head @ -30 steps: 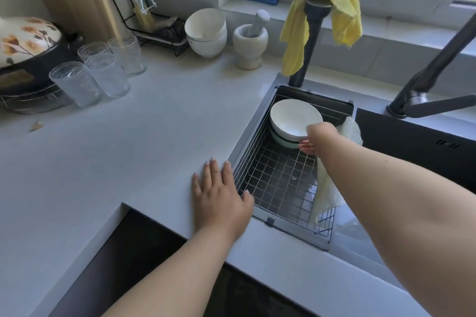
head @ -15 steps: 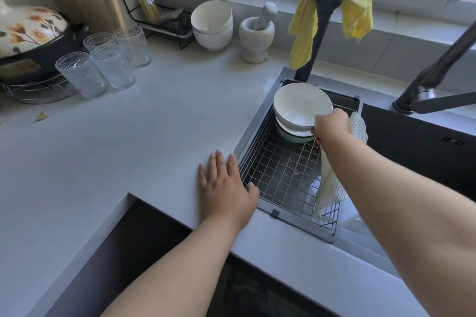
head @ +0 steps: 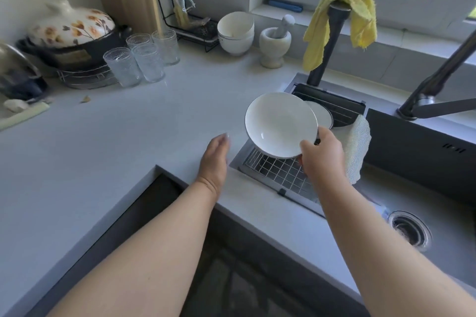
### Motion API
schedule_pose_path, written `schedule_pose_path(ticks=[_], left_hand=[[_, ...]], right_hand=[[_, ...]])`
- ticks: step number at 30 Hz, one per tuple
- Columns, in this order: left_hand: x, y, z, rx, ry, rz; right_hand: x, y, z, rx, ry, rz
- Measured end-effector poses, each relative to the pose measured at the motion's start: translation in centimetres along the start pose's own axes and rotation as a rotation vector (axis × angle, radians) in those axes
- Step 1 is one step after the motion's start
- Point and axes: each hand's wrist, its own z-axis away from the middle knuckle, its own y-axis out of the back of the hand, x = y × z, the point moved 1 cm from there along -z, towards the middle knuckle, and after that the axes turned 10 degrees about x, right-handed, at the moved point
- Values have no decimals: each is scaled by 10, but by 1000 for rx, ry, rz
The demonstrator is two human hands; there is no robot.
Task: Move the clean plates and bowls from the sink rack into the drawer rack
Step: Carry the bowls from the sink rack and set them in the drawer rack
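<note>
1. The right hand (head: 320,156) grips a white bowl (head: 280,125) by its near rim, thumb on the inside edge and fingers curled beneath; the bowl is lifted and tilted, its hollow facing the camera, above the near left part of the sink rack (head: 280,172).
2. A second white bowl (head: 322,114) sits in the rack just behind the lifted one, partly hidden by it; a pale mesh cloth (head: 358,147) hangs over the rack's right edge.
3. The left hand (head: 215,156) hangs edge-on beside the rack's left side, fingers straight and together, holding nothing; whether it touches the countertop (head: 103,136) cannot be told.
4. On the countertop stand four glasses (head: 144,59), stacked white bowls (head: 237,32) and a mortar with pestle (head: 275,42); a yellow cloth (head: 340,20) drapes over a dark tap (head: 327,44).
</note>
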Motion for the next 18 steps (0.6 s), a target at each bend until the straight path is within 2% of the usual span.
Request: schedule_pose_path(ticks=[4, 6, 9, 14, 18], left_hand=[[14, 28, 34, -73, 88, 276], [21, 49, 52, -94, 89, 321], [25, 86, 80, -7, 98, 378], [14, 158, 134, 91, 162, 619], [-2, 213, 182, 166, 174, 738]], right_hand=[[-20, -6, 52, -131, 125, -13], [-27, -10, 80, -230, 175, -25], [-36, -16, 122, -367, 217, -106], [-36, -31, 181, -659, 112, -311], [-30, -48, 233, -992, 51, -298]])
